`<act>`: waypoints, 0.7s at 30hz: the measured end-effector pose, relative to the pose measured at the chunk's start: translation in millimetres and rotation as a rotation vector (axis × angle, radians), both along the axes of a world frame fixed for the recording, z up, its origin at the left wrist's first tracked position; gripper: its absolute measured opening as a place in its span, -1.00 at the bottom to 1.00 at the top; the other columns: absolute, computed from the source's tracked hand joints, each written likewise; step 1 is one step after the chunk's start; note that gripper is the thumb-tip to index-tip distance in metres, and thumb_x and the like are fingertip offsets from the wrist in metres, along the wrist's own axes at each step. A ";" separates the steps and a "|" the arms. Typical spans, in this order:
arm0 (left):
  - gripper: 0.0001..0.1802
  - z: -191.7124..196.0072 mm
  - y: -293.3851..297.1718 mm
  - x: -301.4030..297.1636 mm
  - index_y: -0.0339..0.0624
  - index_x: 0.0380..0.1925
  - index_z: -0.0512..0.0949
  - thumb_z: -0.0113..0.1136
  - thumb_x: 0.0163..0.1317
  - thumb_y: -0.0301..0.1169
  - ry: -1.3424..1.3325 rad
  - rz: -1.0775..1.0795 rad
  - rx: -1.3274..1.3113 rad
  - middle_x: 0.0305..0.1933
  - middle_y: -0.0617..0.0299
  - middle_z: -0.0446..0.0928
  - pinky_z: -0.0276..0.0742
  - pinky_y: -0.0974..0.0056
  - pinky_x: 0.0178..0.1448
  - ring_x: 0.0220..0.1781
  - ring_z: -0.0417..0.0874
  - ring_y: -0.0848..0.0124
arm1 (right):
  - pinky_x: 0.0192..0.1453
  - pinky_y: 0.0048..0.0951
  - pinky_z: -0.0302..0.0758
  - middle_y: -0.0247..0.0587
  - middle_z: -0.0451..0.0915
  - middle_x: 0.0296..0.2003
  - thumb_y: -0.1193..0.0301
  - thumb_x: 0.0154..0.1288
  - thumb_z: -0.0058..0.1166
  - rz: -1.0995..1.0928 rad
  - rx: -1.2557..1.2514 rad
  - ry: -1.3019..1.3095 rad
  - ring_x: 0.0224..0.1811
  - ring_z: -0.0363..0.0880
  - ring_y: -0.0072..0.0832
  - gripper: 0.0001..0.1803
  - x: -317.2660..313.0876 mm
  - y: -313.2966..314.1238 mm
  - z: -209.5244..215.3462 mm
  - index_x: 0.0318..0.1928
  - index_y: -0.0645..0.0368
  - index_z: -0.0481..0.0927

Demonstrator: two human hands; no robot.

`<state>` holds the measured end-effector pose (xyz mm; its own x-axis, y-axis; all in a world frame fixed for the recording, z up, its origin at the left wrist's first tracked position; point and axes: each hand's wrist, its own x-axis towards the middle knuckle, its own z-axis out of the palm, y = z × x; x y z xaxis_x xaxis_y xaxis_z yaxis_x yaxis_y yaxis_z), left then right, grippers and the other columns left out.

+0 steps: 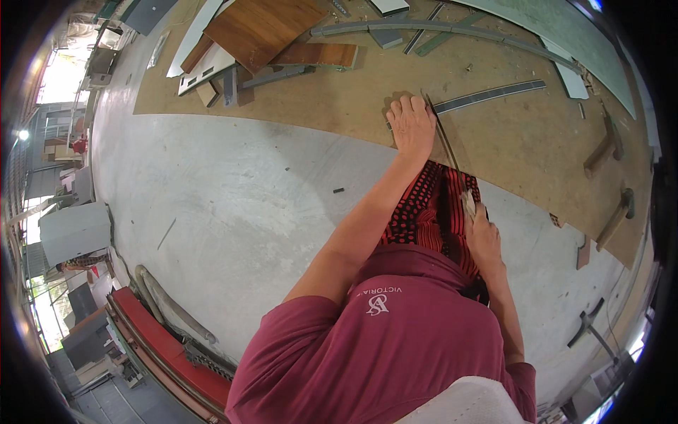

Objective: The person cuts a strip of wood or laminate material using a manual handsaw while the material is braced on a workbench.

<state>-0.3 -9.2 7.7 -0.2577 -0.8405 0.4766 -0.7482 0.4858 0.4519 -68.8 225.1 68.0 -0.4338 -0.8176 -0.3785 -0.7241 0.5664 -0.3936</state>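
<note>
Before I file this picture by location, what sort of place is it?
Probably a workshop, judging by the saw, the broad worktable and the pile of wooden boards.

Metal blade (448, 145), matt wood-like board (339, 106)
The strip (492, 96) looks smooth, the panel (261, 32) is smooth grained wood, the shirt (431, 339) matt cloth, the floor (240, 177) smooth concrete.

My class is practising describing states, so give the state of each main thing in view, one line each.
Left hand: on the dark strip, fingers bent
Right hand: closed round the saw's handle
Saw: held, blade crossing the strip beside the left hand
Dark strip: lying flat; cut depth unclear
Brown panel: lying atop other pieces
</note>
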 end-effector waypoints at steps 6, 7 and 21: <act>-0.82 1.4 1.2 -1.3 -0.13 -0.38 0.39 0.19 0.06 -0.42 0.010 -0.015 -0.028 -0.30 0.09 0.40 0.25 0.04 -0.12 -0.18 0.40 0.08 | -0.16 0.14 0.48 0.30 0.58 -0.40 0.26 0.38 -0.09 0.031 -0.089 0.052 -0.27 0.57 0.21 -0.65 -7.2 -64.0 -3.2 0.03 0.24 0.31; -0.82 1.3 1.3 -1.3 -0.13 -0.38 0.39 0.19 0.06 -0.42 0.010 -0.016 -0.032 -0.30 0.09 0.40 0.25 0.04 -0.12 -0.18 0.40 0.08 | -0.15 0.15 0.47 0.31 0.57 -0.40 0.26 0.38 -0.08 0.055 -0.116 0.082 -0.26 0.57 0.22 -0.64 -8.4 -66.8 -5.8 0.04 0.24 0.31; -0.82 1.0 -1.0 1.1 -0.13 -0.39 0.39 0.20 0.05 -0.42 0.015 -0.013 -0.015 -0.30 0.08 0.40 0.25 0.03 -0.13 -0.18 0.40 0.07 | -0.25 0.16 0.48 0.25 0.58 -0.46 0.29 0.37 -0.08 -0.024 0.008 0.009 -0.34 0.56 0.22 -0.70 1.8 7.8 7.7 -0.03 0.22 0.32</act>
